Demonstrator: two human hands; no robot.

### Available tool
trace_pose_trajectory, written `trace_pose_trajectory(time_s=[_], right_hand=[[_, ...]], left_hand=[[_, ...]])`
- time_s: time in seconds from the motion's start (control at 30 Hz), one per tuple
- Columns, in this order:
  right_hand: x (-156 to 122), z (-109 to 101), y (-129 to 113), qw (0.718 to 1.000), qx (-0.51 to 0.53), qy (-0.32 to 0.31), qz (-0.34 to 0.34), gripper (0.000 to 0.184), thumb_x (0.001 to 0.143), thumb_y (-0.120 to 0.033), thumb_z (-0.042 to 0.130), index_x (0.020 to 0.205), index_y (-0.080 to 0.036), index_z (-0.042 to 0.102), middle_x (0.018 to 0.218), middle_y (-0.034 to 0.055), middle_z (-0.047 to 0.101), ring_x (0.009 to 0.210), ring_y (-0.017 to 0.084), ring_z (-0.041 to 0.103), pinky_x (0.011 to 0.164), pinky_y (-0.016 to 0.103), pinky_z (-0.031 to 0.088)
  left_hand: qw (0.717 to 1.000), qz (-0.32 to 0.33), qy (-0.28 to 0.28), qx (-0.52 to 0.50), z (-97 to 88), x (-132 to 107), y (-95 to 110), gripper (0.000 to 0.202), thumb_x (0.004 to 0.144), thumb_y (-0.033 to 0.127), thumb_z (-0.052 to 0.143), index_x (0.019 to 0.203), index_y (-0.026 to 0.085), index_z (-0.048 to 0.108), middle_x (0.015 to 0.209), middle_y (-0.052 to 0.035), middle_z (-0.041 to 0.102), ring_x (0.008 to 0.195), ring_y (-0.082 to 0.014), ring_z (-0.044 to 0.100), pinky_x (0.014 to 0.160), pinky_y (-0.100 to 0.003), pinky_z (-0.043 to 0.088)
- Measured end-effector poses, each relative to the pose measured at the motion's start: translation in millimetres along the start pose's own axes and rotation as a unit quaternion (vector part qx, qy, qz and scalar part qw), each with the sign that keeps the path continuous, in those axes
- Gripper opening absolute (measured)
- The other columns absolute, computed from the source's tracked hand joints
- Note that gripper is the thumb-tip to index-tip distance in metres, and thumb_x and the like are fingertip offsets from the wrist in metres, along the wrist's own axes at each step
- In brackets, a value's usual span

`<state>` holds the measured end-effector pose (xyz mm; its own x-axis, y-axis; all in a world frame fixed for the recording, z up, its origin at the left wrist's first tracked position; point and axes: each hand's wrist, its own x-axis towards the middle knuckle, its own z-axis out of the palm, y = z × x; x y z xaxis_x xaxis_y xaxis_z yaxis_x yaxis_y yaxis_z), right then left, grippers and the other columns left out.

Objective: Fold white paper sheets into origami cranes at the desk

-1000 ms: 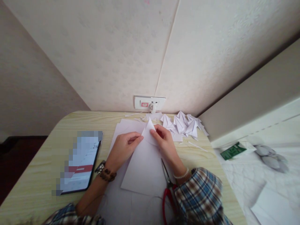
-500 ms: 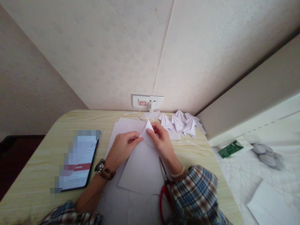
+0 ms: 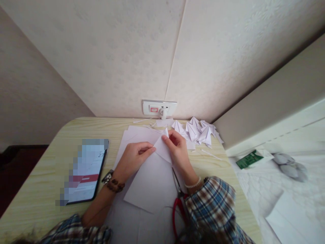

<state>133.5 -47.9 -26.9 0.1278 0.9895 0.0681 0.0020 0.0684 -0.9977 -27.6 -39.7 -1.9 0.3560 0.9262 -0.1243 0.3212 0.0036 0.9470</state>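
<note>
A sheet of white paper (image 3: pixel 149 183) lies tilted over other white sheets (image 3: pixel 132 135), its top folded down into a pointed flap. My left hand (image 3: pixel 135 156) pinches the fold's left edge between thumb and forefinger. On the other side, my right hand (image 3: pixel 177 145) grips the flap near its peak, thumb in front and fingers partly hidden behind. Red-handled scissors (image 3: pixel 179 200) lie beside my right wrist, partly covered by the sleeve. Several folded white paper pieces (image 3: pixel 194 130) are heaped beyond my right hand.
A phone (image 3: pixel 87 171) with a lit screen rests on the wooden table (image 3: pixel 45 173) at left. Paper strips lie near the wall socket (image 3: pixel 159 107), which has a plug in it. Right of the table, a green-and-white pack (image 3: pixel 251 159) lies on a white quilted surface (image 3: pixel 254 189).
The folded flap has opened out wider and its peak has shifted slightly right. My right hand has moved a little right with it; the sheet's lower corner has swung left.
</note>
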Motion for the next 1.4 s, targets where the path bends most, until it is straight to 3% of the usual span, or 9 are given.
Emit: trace_pose_trajectory(time_s=[0.57, 1.07, 1.23, 1.4], right_hand=[[-1, 3, -5, 0.999, 0.037, 0.004, 0.026, 0.022, 0.078, -0.038, 0.066, 0.069, -0.021, 0.055, 0.065, -0.0034, 0.051, 0.059, 0.012, 0.045, 0.054, 0.024, 0.036], [-2, 1, -7, 1.0, 0.008, -0.019, 0.013, 0.024, 0.079, -0.039, 0.064, 0.069, -0.022, 0.05, 0.065, -0.0038, 0.048, 0.059, 0.012, 0.042, 0.052, 0.024, 0.033], [1, -4, -29, 0.998, -0.006, -0.069, -0.01, 0.022, 0.081, -0.039, 0.061, 0.07, -0.021, 0.054, 0.065, -0.0038, 0.05, 0.06, 0.012, 0.045, 0.057, 0.025, 0.036], [-9, -11, -71, 0.993, -0.03, -0.106, -0.03, 0.024, 0.075, -0.04, 0.068, 0.068, -0.02, 0.058, 0.059, -0.0045, 0.05, 0.056, 0.012, 0.044, 0.055, 0.025, 0.034]], left_hand=[[0.999, 0.01, -0.017, 0.025, -1.7, 0, -2, 0.028, 0.079, 0.039, 0.054, 0.066, 0.018, 0.065, 0.062, 0.0017, 0.063, 0.063, -0.0166, 0.056, 0.056, -0.023, 0.041], [0.999, 0.036, -0.002, 0.016, 2.2, -2, -3, 0.024, 0.08, 0.035, 0.057, 0.07, 0.017, 0.068, 0.071, -0.0011, 0.072, 0.068, -0.018, 0.065, 0.06, -0.022, 0.047], [0.998, 0.054, 0.004, 0.036, -5.0, -7, 9, 0.025, 0.079, 0.035, 0.057, 0.064, 0.018, 0.068, 0.065, -0.0001, 0.07, 0.066, -0.0177, 0.063, 0.059, -0.023, 0.045], [0.996, 0.071, -0.005, 0.057, -17.2, -33, 39, 0.025, 0.078, 0.037, 0.059, 0.067, 0.017, 0.07, 0.068, -0.0001, 0.071, 0.066, -0.0175, 0.063, 0.06, -0.023, 0.046]])
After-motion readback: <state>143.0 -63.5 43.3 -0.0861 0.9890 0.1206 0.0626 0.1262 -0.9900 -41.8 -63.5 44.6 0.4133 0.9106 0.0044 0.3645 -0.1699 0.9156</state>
